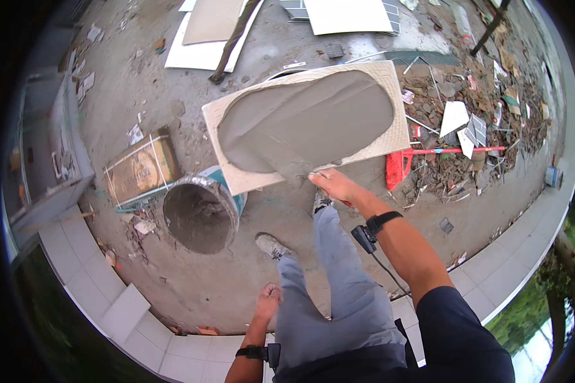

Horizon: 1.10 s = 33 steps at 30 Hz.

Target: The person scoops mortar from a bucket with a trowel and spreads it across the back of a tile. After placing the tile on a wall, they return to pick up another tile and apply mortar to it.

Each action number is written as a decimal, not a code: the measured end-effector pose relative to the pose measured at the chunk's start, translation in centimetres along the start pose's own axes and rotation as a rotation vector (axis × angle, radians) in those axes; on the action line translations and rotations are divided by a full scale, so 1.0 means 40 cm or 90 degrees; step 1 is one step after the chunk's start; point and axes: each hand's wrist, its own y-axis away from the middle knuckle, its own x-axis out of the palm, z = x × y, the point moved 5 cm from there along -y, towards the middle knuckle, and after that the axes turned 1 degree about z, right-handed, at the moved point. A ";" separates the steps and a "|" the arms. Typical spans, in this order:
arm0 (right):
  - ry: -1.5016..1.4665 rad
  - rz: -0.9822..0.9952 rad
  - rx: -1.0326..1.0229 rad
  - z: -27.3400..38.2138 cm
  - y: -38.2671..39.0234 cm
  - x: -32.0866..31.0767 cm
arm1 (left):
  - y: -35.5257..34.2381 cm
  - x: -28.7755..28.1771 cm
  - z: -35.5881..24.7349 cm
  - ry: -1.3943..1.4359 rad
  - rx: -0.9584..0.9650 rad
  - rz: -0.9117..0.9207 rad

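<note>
My right hand [333, 185] is closed round the handle of a trowel [295, 171], whose blade is coated with grey mortar and lies at the near edge of a large tile. The tile [222, 142] is beige with a ribbed surface facing up. Wet grey mortar [313, 118] covers most of it in a rounded patch, leaving the corners bare. Down beside my left leg hangs my left hand [270, 299], fingers curled, with nothing visible in it. To the left of the tile stands a bucket [231, 214] with mortar inside.
A cardboard box [144, 167] lies left of the bucket. Beyond the tile are white panels [351, 16] and a leaning pole [233, 48]. On the right, a red dustpan-like tool [398, 169] lies by rubble [450, 179]. A tiled ledge [492, 258] curves round the near side.
</note>
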 end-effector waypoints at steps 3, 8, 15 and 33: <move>0.104 0.015 -0.043 0.064 -0.019 0.089 | 0.022 -0.025 0.050 0.052 0.008 -0.025; 0.541 -0.018 -0.192 0.120 -0.020 0.035 | 0.067 -0.090 0.232 0.086 0.004 -0.029; 0.757 -0.151 0.051 0.030 0.264 -0.405 | 0.078 -0.186 0.400 0.042 -0.091 -0.099; -0.295 -0.591 -0.090 -0.362 0.162 -0.274 | -0.075 0.111 -0.131 -0.093 -0.025 0.045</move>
